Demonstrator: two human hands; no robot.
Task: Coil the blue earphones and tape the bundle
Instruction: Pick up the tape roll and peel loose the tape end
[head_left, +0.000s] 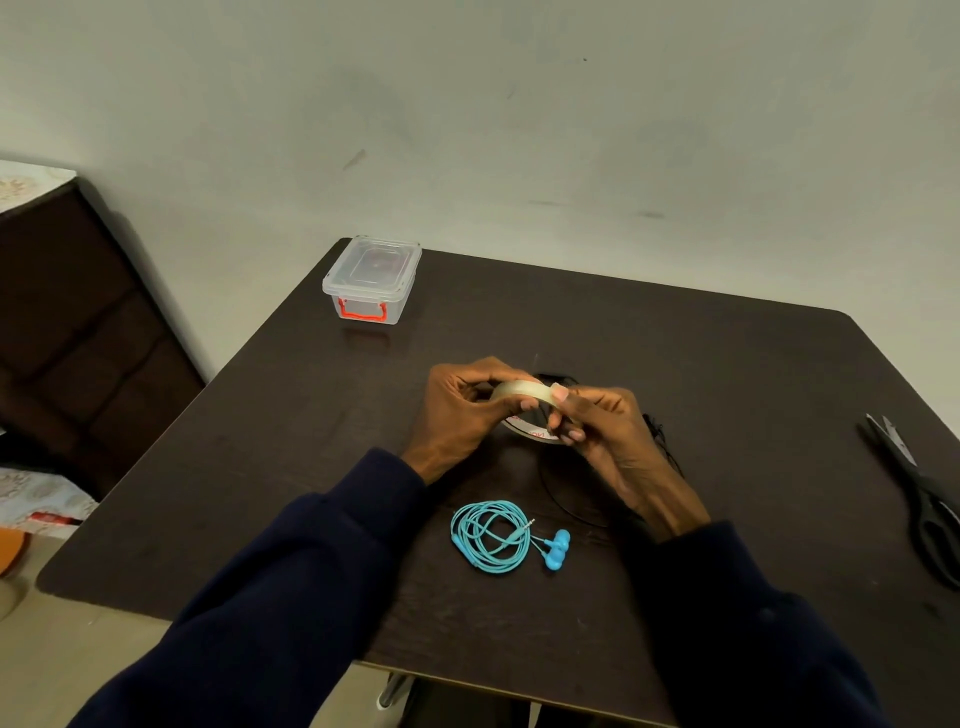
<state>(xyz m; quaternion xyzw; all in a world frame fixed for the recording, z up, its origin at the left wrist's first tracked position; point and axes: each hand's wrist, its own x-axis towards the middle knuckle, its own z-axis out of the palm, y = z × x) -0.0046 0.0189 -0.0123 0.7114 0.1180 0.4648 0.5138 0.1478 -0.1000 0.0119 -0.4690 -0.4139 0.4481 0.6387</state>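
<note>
The blue earphones (493, 538) lie coiled in a loose ring on the dark table (727, 364), near its front, with the two earbuds and the jack at the ring's right side. No hand touches them. Above and behind the coil, both hands hold a roll of clear tape (522, 392) in the air. My left hand (457, 410) grips the roll's left side. My right hand (602, 426) holds its right side, with the thumb pressed on the outer edge of the roll.
A clear plastic box (371, 280) with a red latch stands at the table's back left corner. Black scissors (919, 499) lie near the right edge. A thin black cable (660, 434) lies on the table under and behind my right hand. A dark cabinet (72, 332) stands left.
</note>
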